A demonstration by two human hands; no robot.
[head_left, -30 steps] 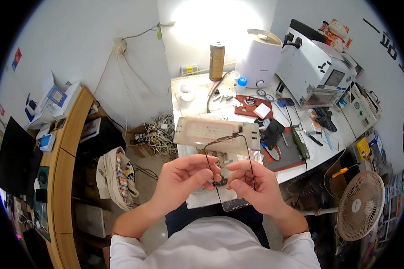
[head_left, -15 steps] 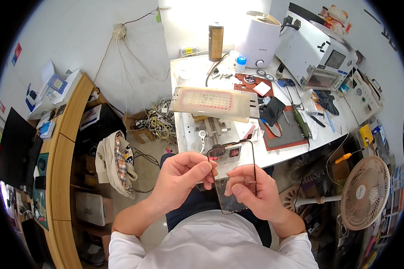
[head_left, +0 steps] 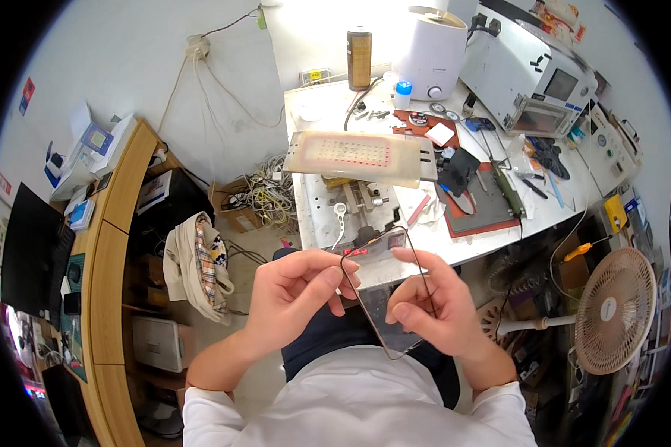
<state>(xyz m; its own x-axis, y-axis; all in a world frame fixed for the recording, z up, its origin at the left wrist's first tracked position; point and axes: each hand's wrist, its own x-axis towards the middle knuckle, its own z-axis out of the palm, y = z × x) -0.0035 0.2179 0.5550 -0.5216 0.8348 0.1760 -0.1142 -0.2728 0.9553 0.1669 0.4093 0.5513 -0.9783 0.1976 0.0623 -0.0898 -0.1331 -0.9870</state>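
Above my lap I hold a phone-sized, see-through glass panel [head_left: 384, 316] with a thin dark rim. It is tilted, its upper end toward the bench. My left hand [head_left: 294, 298] pinches the panel's left edge near the upper corner between thumb and fingers. Bent around the right edge, my right hand [head_left: 443, 309] has its thumb and fingertips close together over the glass. Whether something small sits between those fingertips cannot be made out. Just beyond the panel, a metal clamp fixture [head_left: 358, 205] stands on the bench under a flat, pale heating plate [head_left: 350, 158] with rows of holes.
The white workbench [head_left: 324, 216] carries a spray can [head_left: 359, 59], a white humidifier [head_left: 432, 59], a boxy machine [head_left: 525, 71] and a green-handled tool [head_left: 508, 190] on a dark mat. A fan [head_left: 615, 311] stands right; a wooden desk [head_left: 104, 298] runs along the left, with a draped jacket [head_left: 197, 264] nearby.
The panel has turned, its upper end swinging slightly right and its tilt changing. My right hand has shifted right with its index finger raised higher. The left keeps its pinch.
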